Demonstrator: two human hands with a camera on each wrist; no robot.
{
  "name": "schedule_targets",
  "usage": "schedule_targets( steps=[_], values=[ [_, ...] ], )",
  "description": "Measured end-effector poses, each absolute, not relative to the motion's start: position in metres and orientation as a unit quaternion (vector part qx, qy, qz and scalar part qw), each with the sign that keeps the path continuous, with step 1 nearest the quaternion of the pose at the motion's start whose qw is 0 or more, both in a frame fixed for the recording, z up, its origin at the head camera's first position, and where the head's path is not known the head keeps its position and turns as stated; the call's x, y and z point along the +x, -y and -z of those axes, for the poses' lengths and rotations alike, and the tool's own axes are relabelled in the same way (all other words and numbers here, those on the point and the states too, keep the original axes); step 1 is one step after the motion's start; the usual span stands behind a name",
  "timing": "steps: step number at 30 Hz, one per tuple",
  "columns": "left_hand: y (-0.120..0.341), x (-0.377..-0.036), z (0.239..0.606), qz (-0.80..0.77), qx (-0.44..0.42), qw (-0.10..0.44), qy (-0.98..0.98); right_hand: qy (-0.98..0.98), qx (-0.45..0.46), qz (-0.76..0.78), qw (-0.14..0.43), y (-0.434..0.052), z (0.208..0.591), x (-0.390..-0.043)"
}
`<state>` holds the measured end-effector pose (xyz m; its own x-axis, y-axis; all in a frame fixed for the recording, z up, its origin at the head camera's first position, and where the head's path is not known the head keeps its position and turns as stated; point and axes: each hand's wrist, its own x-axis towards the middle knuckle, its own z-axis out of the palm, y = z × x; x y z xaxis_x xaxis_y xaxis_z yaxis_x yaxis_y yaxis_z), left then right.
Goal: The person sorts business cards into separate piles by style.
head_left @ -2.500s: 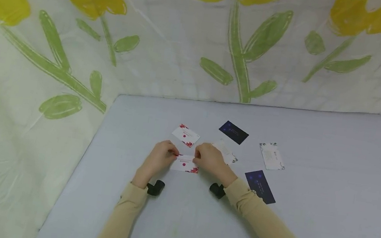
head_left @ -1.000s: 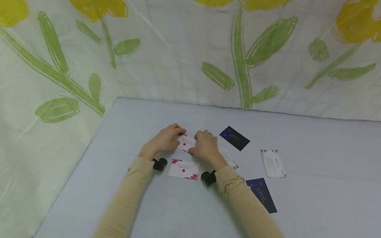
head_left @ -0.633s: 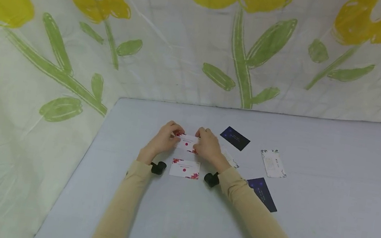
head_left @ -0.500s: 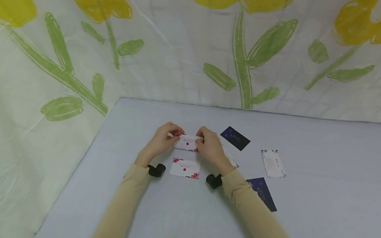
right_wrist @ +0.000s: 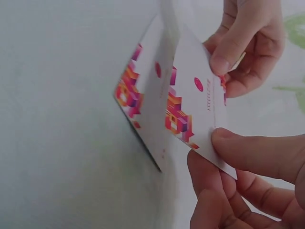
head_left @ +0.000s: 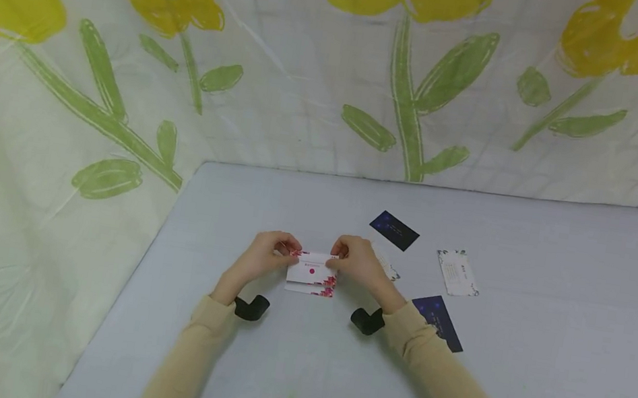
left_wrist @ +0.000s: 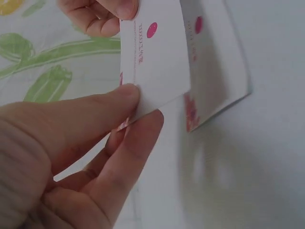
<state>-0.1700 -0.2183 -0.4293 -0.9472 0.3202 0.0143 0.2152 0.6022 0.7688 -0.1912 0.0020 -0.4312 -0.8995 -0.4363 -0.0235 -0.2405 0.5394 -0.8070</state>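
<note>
Step in hand: you hold one red-flowered card (head_left: 312, 267) by its two short ends, just above its twin (head_left: 310, 287) lying flat on the worktop (head_left: 294, 372); I judge you are laying the held one onto the other.
Left hand (head_left: 263, 260): thumb and fingers (left_wrist: 128, 143) clamped on the card's left edge.
Right hand (head_left: 360, 266): thumb and fingers (right_wrist: 238, 152) clamped on the right edge.
Held card: tilted, near edge low over the flat one; whether they touch I cannot tell.
Next move calls for: line up the corners over the lower card, lower it level, then let go with both hands at once so that it does not skew.
Right of you: a dark card (head_left: 438, 322) by your sleeve, and a pale card (head_left: 388, 270) partly hidden behind your right hand.
Farther out: a white card (head_left: 457, 273) and a second dark card (head_left: 394, 230), well apart from the pair.
Beyond: a flowered sheet (head_left: 338, 59) as backdrop.
</note>
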Motion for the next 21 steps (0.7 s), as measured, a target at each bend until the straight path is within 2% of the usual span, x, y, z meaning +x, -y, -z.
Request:
schedule_targets(
  steps=[8, 21],
  values=[
    [0.215, -0.16, 0.437, -0.41, 0.147, 0.062, -0.898, -0.887, -0.179, 0.407, 0.125, 0.002, 0.438, -0.182],
    [0.209, -0.158, 0.444, -0.349, 0.161, 0.023, -0.923, -0.927, -0.187, 0.313, 0.09, 0.009, 0.442, -0.177]
  ],
)
